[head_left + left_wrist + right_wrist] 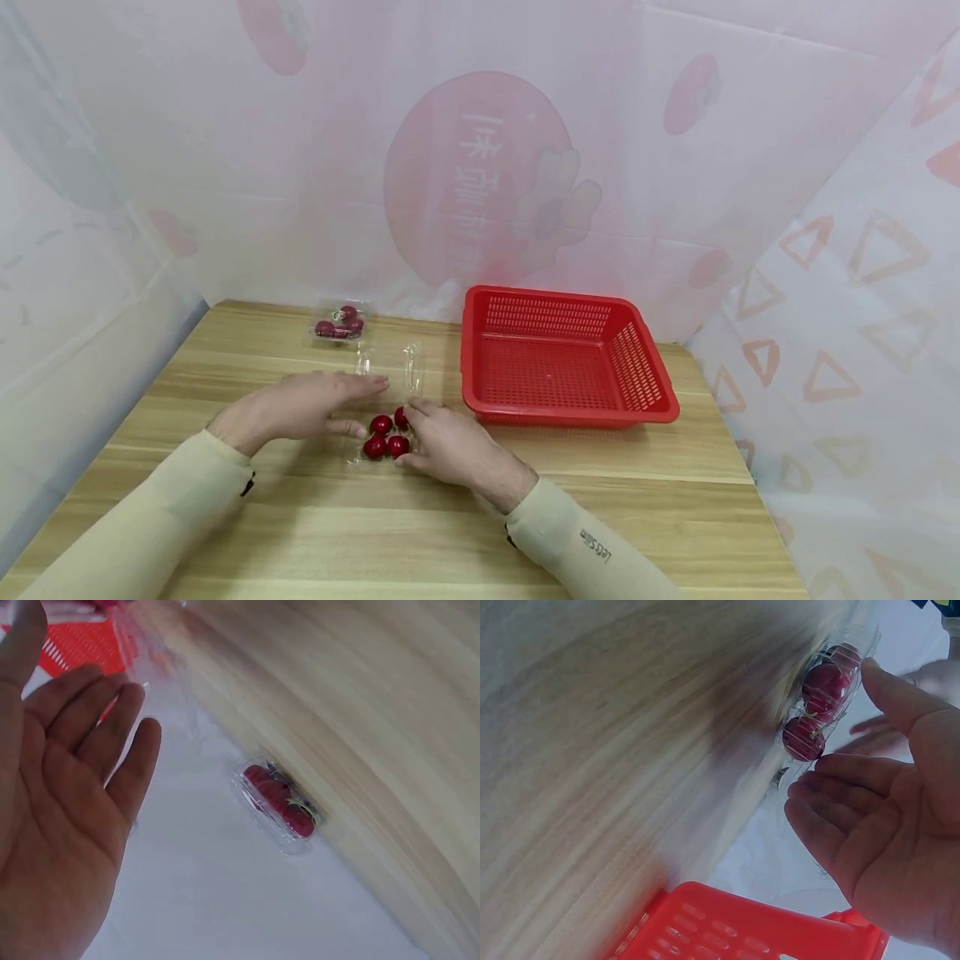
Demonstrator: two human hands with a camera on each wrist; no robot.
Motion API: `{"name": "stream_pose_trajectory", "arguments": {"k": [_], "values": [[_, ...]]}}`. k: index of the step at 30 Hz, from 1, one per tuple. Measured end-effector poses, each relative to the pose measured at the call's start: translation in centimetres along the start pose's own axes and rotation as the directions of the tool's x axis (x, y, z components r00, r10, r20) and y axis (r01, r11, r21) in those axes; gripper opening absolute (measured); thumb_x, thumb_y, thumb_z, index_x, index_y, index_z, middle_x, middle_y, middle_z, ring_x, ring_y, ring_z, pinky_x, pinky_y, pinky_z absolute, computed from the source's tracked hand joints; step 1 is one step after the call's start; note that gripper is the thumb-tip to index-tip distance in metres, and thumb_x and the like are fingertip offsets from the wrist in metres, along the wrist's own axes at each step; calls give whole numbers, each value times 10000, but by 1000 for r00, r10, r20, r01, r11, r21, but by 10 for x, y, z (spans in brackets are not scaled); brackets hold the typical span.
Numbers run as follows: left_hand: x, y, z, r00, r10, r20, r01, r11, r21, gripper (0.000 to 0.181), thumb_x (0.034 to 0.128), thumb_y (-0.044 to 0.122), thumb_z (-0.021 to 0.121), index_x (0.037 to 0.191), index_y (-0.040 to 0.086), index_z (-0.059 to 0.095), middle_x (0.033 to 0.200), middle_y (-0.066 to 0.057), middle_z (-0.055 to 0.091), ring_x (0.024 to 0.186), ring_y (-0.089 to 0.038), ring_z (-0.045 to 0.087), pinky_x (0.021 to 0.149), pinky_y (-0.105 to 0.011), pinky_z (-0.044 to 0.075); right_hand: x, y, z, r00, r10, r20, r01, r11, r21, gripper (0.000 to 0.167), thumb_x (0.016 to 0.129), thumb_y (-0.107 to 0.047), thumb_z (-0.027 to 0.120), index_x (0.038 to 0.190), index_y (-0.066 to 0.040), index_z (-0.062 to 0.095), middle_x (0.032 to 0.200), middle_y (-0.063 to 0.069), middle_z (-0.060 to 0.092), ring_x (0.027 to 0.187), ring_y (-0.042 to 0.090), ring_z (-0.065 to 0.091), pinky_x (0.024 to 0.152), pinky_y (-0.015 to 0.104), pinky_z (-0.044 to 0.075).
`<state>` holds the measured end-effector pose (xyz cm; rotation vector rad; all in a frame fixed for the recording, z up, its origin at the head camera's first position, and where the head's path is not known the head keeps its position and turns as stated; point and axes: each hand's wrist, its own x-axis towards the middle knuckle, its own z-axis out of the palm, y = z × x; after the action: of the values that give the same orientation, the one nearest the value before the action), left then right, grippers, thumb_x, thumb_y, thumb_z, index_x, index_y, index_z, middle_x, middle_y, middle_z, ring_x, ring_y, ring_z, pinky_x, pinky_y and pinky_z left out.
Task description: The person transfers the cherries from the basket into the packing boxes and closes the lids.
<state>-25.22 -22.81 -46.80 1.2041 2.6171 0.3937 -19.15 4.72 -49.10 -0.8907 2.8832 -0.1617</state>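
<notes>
A clear plastic clamshell box lies opened on the table, its transparent lid folded back toward the wall. Several round, dark red fruits with a glossy skin sit in its base; their kind is unclear. My left hand hovers at the box's left side, fingers extended over the lid hinge area, and the left wrist view shows the palm bare. At the right side, my right hand touches the box and its fruits with loosely bent fingers. In the right wrist view the thumb lies against the box edge.
Behind the left hand, near the wall, stands a closed clear box of similar red fruits. A red perforated plastic basket occupies the back right of the wooden table. Printed curtains border the table.
</notes>
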Motion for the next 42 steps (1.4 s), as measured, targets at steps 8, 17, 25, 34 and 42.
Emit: {"name": "stream_pose_trajectory", "arguments": {"k": [8,17,25,34,42], "values": [[25,-19,-3,974,-155,-165,166,984,57,729,1158,374,770,1749,26,524,1768,-279,564,1602,-536,603,1298,-743,520,-2,1,-1,1000,-9,0,9,1000,-16,772,1070,-558,859,1638,-68,675,1769,119,629,1586,275,684,1264,425,629],[51,-49,1,952,-242,-185,253,967,39,681,1194,390,701,1726,-3,536,1747,-302,579,1613,-548,583,1345,-750,464,-3,1,2,1000,-7,-2,7,1000,-20,788,1075,-560,851,1664,-74,653,1792,115,604,1597,279,675,1271,421,623],[60,-56,3,952,-249,-177,254,967,6,555,1240,367,607,1641,-15,632,1678,-299,653,1587,-549,605,1344,-747,473,-3,1,2,1000,-15,-11,14,1000,-21,779,1075,-561,850,1656,-77,660,1790,111,607,1602,273,670,1276,421,619],[50,-51,-8,945,-256,-201,253,967,-42,538,1247,357,597,1616,-31,654,1660,-301,668,1567,-555,624,1341,-744,476,-2,2,6,999,-17,-29,17,1000,-10,786,1066,-539,869,1663,-77,652,1800,113,595,1625,266,647,1291,416,605],[33,-33,-24,947,-225,-230,225,974,-24,579,1248,401,595,1639,-24,639,1682,-299,651,1595,-555,597,1362,-746,447,-4,2,7,999,9,-38,-9,1000,-8,821,1085,-560,839,1698,-62,614,1794,115,602,1619,267,654,1286,402,609]]}}
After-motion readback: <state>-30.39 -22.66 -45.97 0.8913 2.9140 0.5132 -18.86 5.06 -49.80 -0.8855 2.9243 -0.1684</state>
